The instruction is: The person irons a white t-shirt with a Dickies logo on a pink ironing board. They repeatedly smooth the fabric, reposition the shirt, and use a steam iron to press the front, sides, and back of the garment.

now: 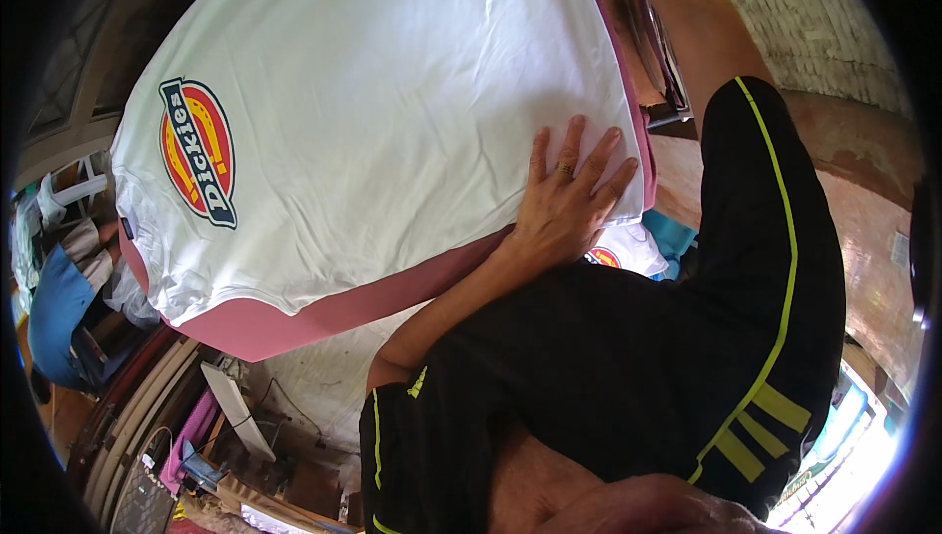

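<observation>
- White T-shirt: spread flat on desk w/ pink cover; shirt fills most of upper view.
- Long axis runs approx L–R; dark tag at L end, straight hem edge at R end.
- Round red/yellow print nr L end, its top facing L; a few creases, esp. nr lower edge.
- L hand: palm down on shirt nr hem corner, fingers spread wide, gripping nothing; ring on one.
- R forearm goes up past desk's R side; hand out of view, can't tell its fingers.
- Pink cover shows along lower edge + thin strip at R.
- Room: pale floor below; white plank & misc. clutter lower L; teal cloth nr R corner; brownish wall R; bright light lower R.
</observation>
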{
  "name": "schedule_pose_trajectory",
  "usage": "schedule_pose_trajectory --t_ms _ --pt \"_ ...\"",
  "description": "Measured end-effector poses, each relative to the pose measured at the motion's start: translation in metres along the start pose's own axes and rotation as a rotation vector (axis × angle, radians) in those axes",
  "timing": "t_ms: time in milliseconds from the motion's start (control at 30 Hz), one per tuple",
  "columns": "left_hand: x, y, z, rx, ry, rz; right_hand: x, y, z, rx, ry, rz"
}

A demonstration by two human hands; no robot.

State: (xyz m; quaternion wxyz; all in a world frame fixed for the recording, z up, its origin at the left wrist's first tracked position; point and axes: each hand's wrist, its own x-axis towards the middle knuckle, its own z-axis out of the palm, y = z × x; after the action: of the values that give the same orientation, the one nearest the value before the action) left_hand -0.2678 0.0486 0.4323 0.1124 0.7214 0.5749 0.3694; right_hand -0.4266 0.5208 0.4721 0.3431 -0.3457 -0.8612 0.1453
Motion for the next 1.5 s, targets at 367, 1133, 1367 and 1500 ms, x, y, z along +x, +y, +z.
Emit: schedule_pose_trajectory --t_ms 367,1133,1367,1500 --pt "0.015 -0.015 0.038 -0.174 0.001 0.121 -0.179 -0.067 -0.013 0.081 -0.31 -0.513" --pt "-0.314 -0.265 -0.349 0.271 0.804 -1.181 -0.276 -0.064 -0.051 -0.277 -0.407 -0.415" --pt "-0.326 -0.272 -0.345 0.683 0.766 -1.248 -0.279 -0.066 -0.056 -0.32 -0.416 -0.39" --pt "-0.322 -0.272 -0.335 0.896 0.757 -1.222 -0.278 -0.068 -0.056 -0.298 -0.4 -0.437"
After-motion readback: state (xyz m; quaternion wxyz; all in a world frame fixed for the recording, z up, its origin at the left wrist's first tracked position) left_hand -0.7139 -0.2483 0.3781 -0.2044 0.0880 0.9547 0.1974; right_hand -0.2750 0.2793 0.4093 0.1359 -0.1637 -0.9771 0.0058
